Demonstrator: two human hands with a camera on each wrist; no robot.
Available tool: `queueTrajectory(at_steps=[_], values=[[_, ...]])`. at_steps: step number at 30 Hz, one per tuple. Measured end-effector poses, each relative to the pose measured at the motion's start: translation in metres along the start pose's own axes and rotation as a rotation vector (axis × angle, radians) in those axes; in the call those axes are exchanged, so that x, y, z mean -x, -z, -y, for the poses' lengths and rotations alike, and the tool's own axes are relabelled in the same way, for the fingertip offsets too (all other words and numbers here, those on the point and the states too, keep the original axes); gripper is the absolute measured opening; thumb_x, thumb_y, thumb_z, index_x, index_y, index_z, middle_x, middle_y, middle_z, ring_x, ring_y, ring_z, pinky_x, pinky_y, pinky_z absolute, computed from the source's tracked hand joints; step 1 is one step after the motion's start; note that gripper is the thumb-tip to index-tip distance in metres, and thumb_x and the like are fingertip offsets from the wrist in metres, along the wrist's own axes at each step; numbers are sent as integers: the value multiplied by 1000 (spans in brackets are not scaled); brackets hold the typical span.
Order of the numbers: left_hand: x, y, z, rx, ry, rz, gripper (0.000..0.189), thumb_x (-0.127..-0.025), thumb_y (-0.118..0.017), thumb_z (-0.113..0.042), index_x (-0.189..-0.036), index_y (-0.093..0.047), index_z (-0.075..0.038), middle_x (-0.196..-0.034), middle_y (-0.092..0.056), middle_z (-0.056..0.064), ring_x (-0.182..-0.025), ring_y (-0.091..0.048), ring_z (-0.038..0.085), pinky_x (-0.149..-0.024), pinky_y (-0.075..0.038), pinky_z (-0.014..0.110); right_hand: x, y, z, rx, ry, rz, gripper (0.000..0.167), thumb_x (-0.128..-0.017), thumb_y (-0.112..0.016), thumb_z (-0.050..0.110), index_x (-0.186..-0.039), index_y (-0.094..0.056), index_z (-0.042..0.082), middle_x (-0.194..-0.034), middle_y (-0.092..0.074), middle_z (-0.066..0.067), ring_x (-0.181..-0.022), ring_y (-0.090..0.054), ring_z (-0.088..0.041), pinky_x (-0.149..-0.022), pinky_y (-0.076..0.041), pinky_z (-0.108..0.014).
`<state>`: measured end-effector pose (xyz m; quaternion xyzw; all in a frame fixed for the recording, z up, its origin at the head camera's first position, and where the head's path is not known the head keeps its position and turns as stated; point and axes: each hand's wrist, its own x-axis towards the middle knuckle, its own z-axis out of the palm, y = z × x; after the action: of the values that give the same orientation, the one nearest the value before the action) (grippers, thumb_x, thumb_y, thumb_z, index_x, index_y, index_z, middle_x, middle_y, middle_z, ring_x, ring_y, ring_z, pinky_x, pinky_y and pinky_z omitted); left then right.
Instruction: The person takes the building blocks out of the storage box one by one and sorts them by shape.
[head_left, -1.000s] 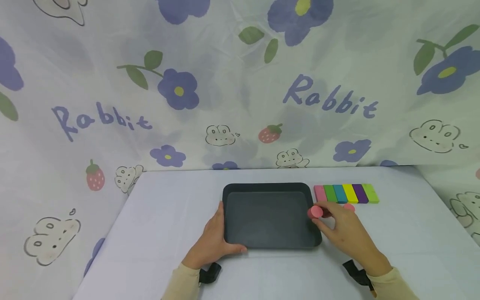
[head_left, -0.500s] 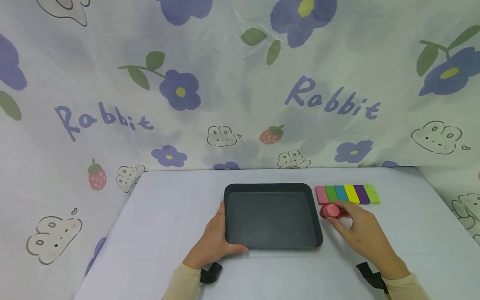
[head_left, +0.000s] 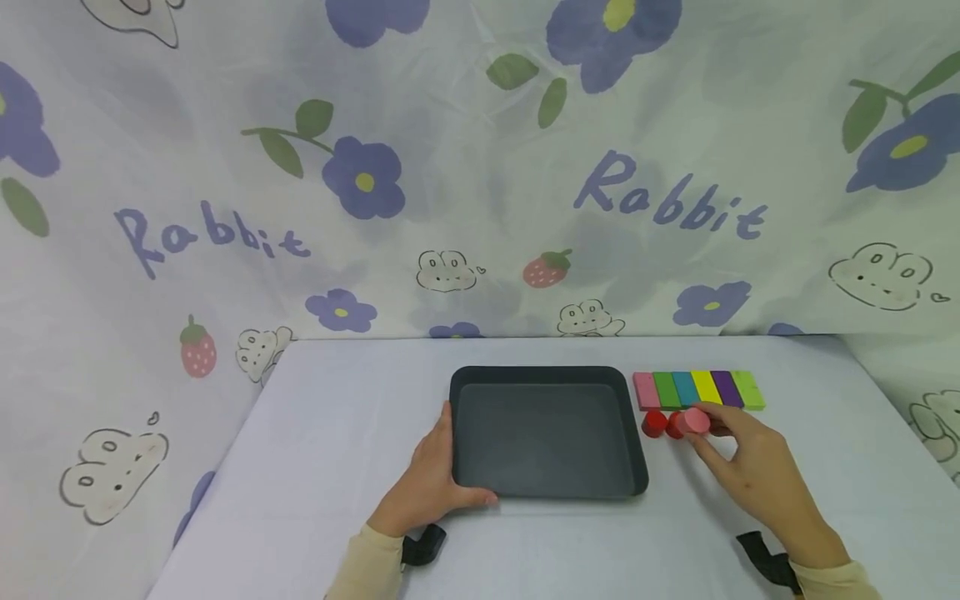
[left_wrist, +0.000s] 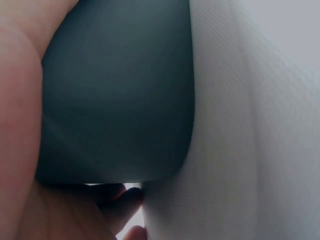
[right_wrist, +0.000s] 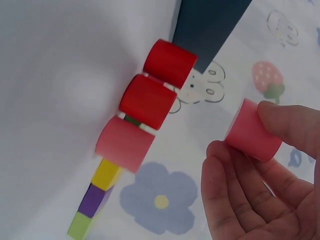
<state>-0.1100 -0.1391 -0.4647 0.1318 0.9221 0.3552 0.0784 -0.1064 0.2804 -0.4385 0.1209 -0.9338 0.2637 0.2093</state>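
Observation:
My right hand (head_left: 765,475) pinches a pink cylinder (head_left: 697,421) between thumb and fingertips, to the right of the tray. Two red cylinders (right_wrist: 148,101) stand in a line on the table with a second pink cylinder (right_wrist: 125,145), apart from the held one in the right wrist view. In the head view that second pink one is hidden, and the held one partly covers the nearer red cylinder (head_left: 675,425). At the dark grey tray (head_left: 547,442), my left hand (head_left: 427,483) rests against the front left corner, fingers straight along the left wall and thumb along the front.
Behind the cylinders lies a row of coloured blocks (head_left: 699,390): pink, green, blue, yellow, purple and light green. A white cloth covers the table (head_left: 337,417). A flower-and-rabbit print curtain (head_left: 480,183) hangs behind it.
My right hand has moved rightward with the pink cylinder, from beside the tray's right rim to in front of the block row. Two red cylinders have come into sight. The left hand stays at the tray.

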Motion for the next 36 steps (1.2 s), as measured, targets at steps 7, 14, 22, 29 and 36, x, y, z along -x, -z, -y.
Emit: queueTrajectory(at_steps=[7,14,22,29,36], values=[[1,1,0,-5,8,6,145,-68,-89,-56,-157,9,4,-167,2,18,-152,-11,37,-119,-16,59,-1,5,-8,5,-45,-12,48,-76,-86,8,-118,-67,-3,-101,-71,-20,-85,-66,-33,-72,-54,-24],[0,1,0,-2,3,6,145,-69,-89,-56,-157,9,4,-167,3,18,-152,-10,38,-119,-16,59,0,5,-16,22,-78,-58,49,-76,-86,7,-117,-66,-7,-97,-71,-22,-84,-66,-36,-70,-55,-31],[0,0,0,11,4,4,145,-69,-89,-55,-157,10,4,-166,1,20,-152,-11,39,-118,-18,59,2,6,-23,27,-144,-98,46,-79,-84,8,-118,-64,-9,-102,-69,-27,-87,-66,-41,-70,-55,-49],[0,0,0,2,-3,7,146,-68,-89,-55,-157,10,4,-167,2,19,-152,-10,38,-119,-18,58,4,2,-29,25,-212,-95,46,-85,-80,11,-121,-62,-12,-108,-66,-32,-89,-65,-45,-75,-53,-61],[1,0,0,2,-1,4,145,-69,-89,-54,-157,10,5,-166,2,21,-152,-10,38,-118,-18,59,2,-3,-34,43,-242,-72,49,-86,-79,10,-123,-60,-15,-109,-65,-34,-90,-64,-46,-77,-52,-61]])
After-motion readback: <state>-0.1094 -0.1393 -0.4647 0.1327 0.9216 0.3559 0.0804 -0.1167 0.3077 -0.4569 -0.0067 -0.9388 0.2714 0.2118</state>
